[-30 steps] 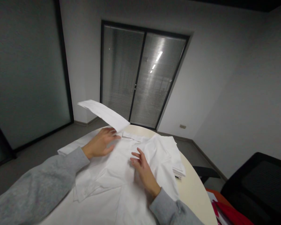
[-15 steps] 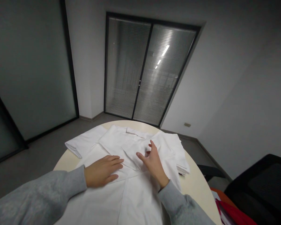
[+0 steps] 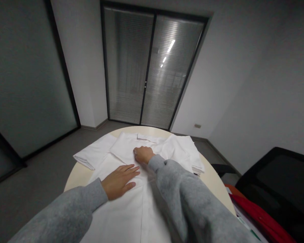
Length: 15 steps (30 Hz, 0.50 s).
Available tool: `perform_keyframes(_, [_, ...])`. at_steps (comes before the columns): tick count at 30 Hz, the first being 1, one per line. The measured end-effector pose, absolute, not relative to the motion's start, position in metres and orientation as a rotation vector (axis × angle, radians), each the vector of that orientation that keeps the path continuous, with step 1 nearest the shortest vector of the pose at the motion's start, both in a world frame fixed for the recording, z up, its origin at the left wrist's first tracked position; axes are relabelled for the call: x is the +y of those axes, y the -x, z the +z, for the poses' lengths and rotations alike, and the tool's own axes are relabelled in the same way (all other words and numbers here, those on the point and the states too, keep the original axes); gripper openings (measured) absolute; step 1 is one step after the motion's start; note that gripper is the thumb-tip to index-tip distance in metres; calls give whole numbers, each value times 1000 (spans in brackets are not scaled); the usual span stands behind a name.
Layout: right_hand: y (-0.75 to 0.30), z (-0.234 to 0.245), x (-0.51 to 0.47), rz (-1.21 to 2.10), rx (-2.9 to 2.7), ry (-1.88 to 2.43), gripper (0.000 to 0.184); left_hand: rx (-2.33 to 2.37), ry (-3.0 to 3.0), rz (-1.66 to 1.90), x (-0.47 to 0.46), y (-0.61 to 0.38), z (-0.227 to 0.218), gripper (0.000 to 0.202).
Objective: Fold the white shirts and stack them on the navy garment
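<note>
A white coat (image 3: 121, 212) with a collar and lapels lies spread over the round table (image 3: 214, 187), its front running down toward me. My left hand (image 3: 120, 181) rests flat on the chest of the coat, fingers stretched out. Just above it, my right hand (image 3: 143, 154) is closed at the lapel area below the collar, knuckles up and fingertips curled down against the cloth. What cloth lies between its fingers is mostly hidden. The left sleeve (image 3: 93, 153) is laid out toward the table's edge.
On the right, a black mesh chair (image 3: 281, 182) stands close to the table, with red cloth (image 3: 260, 216) and some papers beside it. Folded white layers (image 3: 199, 167) sit at the table's right side. Glass doors with blinds (image 3: 152, 67) are behind.
My right hand has moved left and across the coat's chest, from half-open to closed at the lapel. My left hand stays flat on the cloth. The view has shifted slightly.
</note>
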State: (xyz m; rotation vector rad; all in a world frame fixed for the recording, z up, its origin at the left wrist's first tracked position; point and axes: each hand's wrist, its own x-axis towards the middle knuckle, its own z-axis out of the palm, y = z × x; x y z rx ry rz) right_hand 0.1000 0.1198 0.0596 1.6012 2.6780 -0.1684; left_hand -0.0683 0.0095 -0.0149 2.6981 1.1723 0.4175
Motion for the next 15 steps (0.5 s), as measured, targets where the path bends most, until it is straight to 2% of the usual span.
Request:
perform_keyframes(6, [-135, 91, 117, -85, 2779, -1843, 34, 1197, -2703, 532, 9, 71, -14, 41])
perform_keyframes(10, [-194, 130, 101, -4, 2830, -2146, 20, 1346, -2603, 661, 10, 71, -13, 29])
perform_keyframes(15, [-269, 145, 67, -98, 2732, -2549, 29, 1470, -2515, 657, 12, 75, -16, 31])
